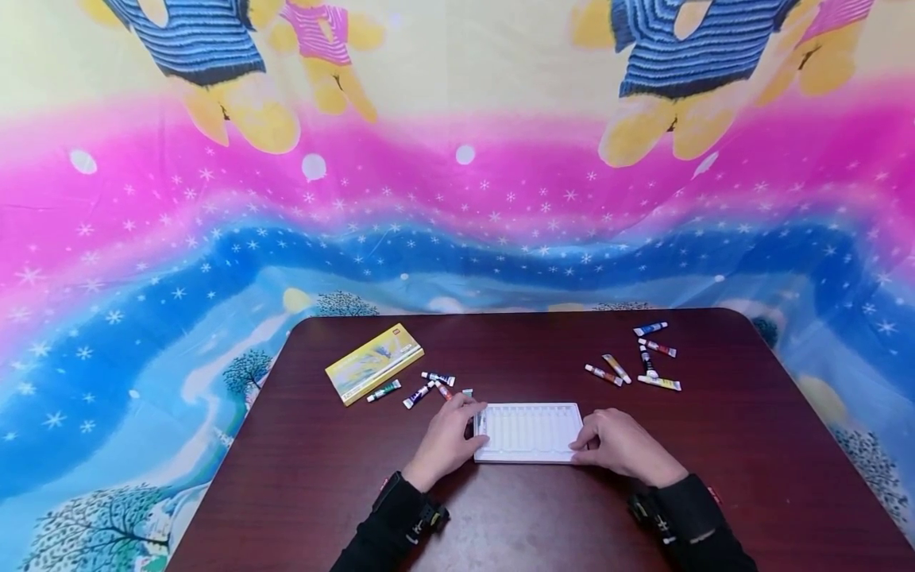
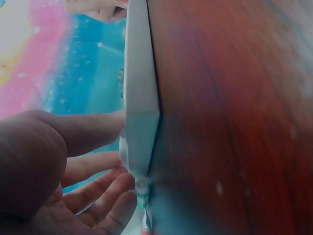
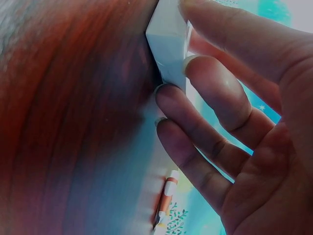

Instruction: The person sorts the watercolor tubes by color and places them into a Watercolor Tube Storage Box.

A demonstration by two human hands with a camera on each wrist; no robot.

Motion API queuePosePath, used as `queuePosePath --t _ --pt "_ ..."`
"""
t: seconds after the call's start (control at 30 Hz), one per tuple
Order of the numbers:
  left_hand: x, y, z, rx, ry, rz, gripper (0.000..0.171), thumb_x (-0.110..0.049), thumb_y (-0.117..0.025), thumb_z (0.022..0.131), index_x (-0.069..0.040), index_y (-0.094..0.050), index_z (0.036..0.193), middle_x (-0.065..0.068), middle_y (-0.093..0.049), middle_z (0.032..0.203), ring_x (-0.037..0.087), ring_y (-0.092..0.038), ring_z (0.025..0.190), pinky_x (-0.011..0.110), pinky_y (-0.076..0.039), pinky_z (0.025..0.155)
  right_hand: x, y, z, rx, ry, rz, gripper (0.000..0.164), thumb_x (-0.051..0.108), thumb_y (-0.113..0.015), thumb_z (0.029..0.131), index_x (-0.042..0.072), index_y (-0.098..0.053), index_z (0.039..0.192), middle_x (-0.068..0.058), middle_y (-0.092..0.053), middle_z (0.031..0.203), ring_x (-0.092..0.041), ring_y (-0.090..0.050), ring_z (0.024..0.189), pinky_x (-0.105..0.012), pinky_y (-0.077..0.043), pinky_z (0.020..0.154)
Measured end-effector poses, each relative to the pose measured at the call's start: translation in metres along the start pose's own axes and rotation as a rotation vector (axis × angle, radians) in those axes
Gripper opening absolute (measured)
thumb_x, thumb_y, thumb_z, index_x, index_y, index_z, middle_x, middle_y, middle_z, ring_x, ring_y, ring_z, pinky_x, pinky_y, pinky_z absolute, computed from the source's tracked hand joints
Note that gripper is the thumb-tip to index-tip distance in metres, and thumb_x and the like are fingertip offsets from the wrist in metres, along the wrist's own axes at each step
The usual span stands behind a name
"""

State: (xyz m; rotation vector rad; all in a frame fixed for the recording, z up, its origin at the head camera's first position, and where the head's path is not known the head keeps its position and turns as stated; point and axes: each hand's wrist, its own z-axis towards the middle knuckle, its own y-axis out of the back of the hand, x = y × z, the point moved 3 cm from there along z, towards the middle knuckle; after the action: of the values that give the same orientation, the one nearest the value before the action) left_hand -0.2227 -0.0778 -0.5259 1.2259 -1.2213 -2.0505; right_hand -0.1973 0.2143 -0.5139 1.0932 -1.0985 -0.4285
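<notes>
A white slotted plastic tray [image 1: 529, 433] lies flat on the table in front of the person. My left hand [image 1: 446, 437] holds its left end, thumb near the front corner and index finger toward the back one. Something small and pale [image 2: 123, 143] shows between that thumb and index finger in the left wrist view, its kind unclear. At the tray's right end my right hand [image 1: 622, 445] grips the near corner with thumb and index finger. In the right wrist view its lower fingers [image 3: 181, 105] curl by the tray's end wall [image 3: 168, 54].
Several small paint tubes [image 1: 417, 395] lie behind my left hand, one green tube [image 1: 384, 391] beside a yellow box [image 1: 374, 364]. More tubes [image 1: 659, 383] are scattered at the back right of the dark brown table [image 1: 743, 469]. A patterned cloth [image 1: 457, 199] hangs behind it.
</notes>
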Motion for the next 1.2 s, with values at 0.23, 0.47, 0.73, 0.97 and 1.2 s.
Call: queuePosePath --t 0.23,0.47,0.73,0.97,1.2 --pt "-0.002 0.001 0.001 0.062 -0.012 0.129 0.050 -0.031 -0.079 0.092 -0.011 -0.069 0.137 0.005 -0.064 0.128 0.023 -0.059 0.119 0.041 -0.051 0.100 0.000 0.001 -0.001 0.007 -0.007 0.001 0.011 0.028 -0.088 0.082 0.023 -0.086 0.091 0.019 -0.066 0.080 0.003 -0.050 0.073 -0.022 -0.042 0.065" --pt "-0.009 0.002 0.001 0.070 -0.068 0.362 0.038 -0.038 -0.078 0.092 -0.017 -0.076 0.124 0.001 -0.064 0.126 0.021 -0.058 0.112 0.034 -0.050 0.088 -0.001 0.002 -0.001 0.011 -0.012 -0.005 0.012 0.030 -0.088 0.082 0.023 -0.086 0.091 0.019 -0.066 0.080 0.002 -0.051 0.074 -0.023 -0.042 0.066" --pt "-0.011 0.000 0.000 0.076 -0.048 0.399 0.044 -0.041 -0.076 0.093 -0.017 -0.075 0.129 0.000 -0.065 0.130 0.020 -0.059 0.113 0.035 -0.050 0.090 -0.002 0.001 -0.001 0.004 -0.011 -0.013 0.011 0.030 -0.089 0.081 0.024 -0.086 0.090 0.020 -0.066 0.080 0.003 -0.050 0.073 -0.022 -0.042 0.066" --pt "-0.009 0.004 -0.003 0.078 -0.042 0.342 0.044 -0.041 -0.075 0.094 -0.022 -0.073 0.134 -0.001 -0.071 0.124 0.020 -0.062 0.111 0.038 -0.050 0.093 0.000 0.000 -0.001 -0.002 0.010 -0.015 0.011 0.028 -0.089 0.081 0.022 -0.086 0.090 0.019 -0.066 0.078 0.003 -0.050 0.072 -0.023 -0.042 0.065" --pt "-0.002 0.007 -0.001 0.031 -0.025 0.278 0.036 -0.038 -0.082 0.089 -0.021 -0.080 0.120 -0.003 -0.076 0.118 0.020 -0.061 0.112 0.039 -0.050 0.095 -0.001 0.000 0.000 -0.001 -0.001 -0.010 0.011 0.028 -0.089 0.081 0.023 -0.086 0.091 0.019 -0.067 0.081 0.003 -0.052 0.074 -0.024 -0.045 0.067"
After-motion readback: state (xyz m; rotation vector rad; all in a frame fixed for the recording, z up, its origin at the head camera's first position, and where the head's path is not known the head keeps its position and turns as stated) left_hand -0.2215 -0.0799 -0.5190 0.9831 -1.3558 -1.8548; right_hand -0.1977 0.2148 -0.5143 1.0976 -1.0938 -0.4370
